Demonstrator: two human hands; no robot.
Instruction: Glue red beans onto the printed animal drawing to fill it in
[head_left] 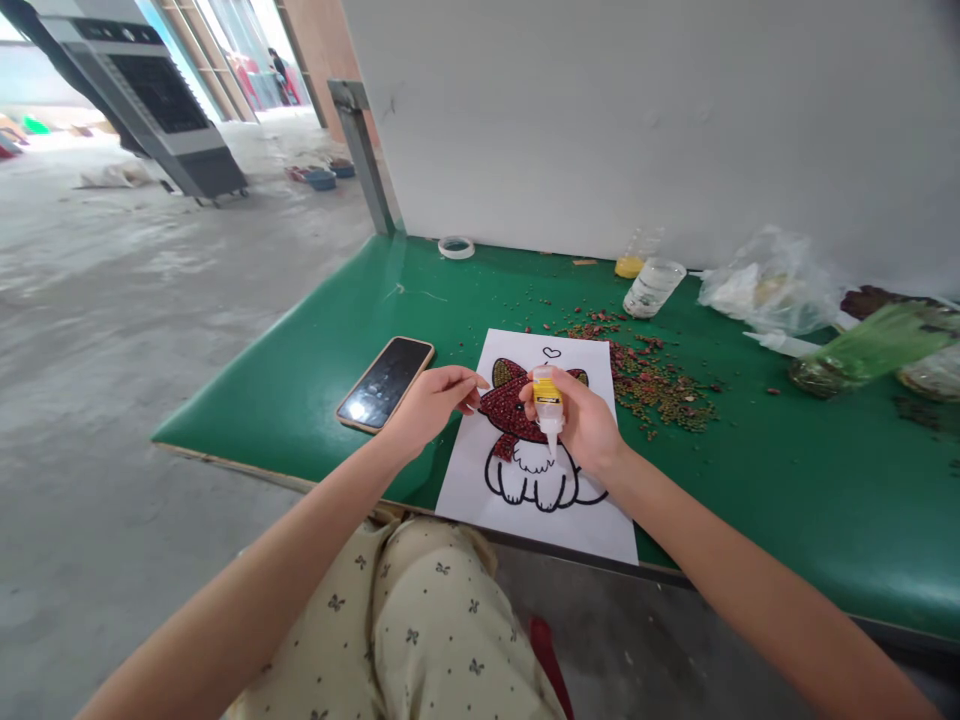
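My right hand (589,425) is wrapped round a small glue bottle (548,395) with a yellow label, its white nozzle pointing down over the drawing. Under it lies a white sheet of paper (465,480) with a black-outlined cat picture. Dark red beans or seeds cover the cat's head and a scarf-like patch, and green ones fill the ears. The cat's body and legs are bare white. My left hand (446,392) hovers by the sheet's left edge with thumb and fingers pinched together; whether anything small is between them is hidden.
A phone (386,382) lies left of the sheet on the green table (300,400). Loose beans (671,395) are scattered to the right. Behind them are a clear plastic cup (654,288), a plastic bag (772,280), a green bag (870,350) and a tape roll (456,247).
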